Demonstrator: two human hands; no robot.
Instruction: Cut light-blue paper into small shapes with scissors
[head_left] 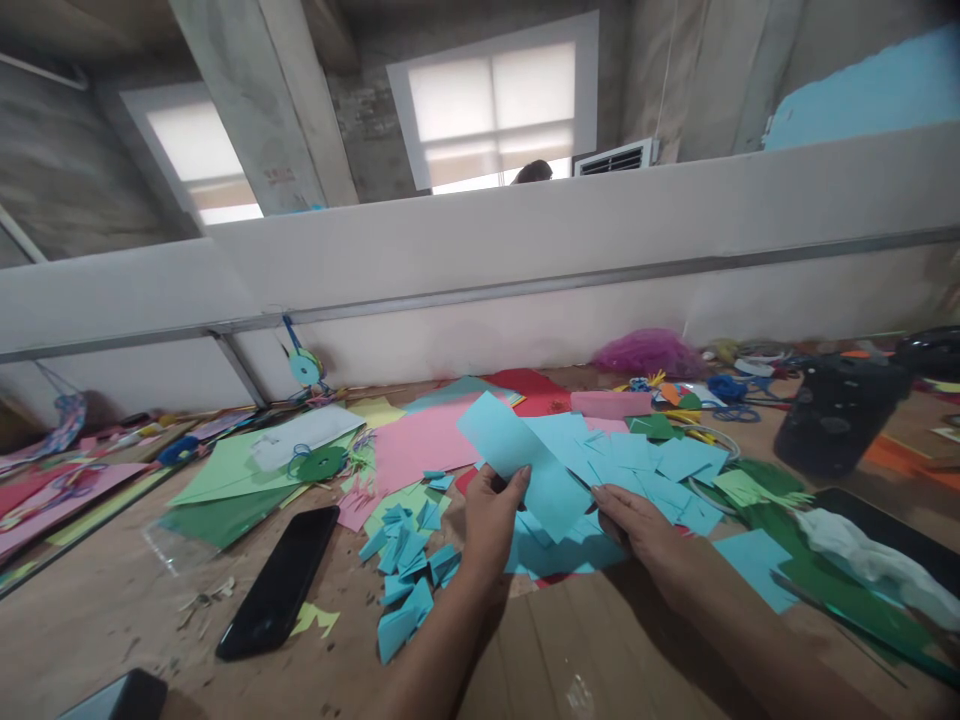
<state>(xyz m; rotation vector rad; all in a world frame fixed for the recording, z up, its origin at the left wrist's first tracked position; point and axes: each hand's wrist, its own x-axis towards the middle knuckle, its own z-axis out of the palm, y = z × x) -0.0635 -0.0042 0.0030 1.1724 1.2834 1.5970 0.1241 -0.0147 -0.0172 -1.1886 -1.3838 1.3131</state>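
A light-blue paper strip is held up, tilted, above the work surface. My left hand is closed on its lower left edge, with thumb in front. The fingers of my right hand are pinched together at the strip's right corner. Behind and below the strip lie several flat blue paper pieces. To the left of my left hand is a pile of small folded blue papers.
A black phone lies at left. Pink paper, green sheets and red paper lie further back. A black container stands at right, near crumpled white material. A low white partition runs behind the table.
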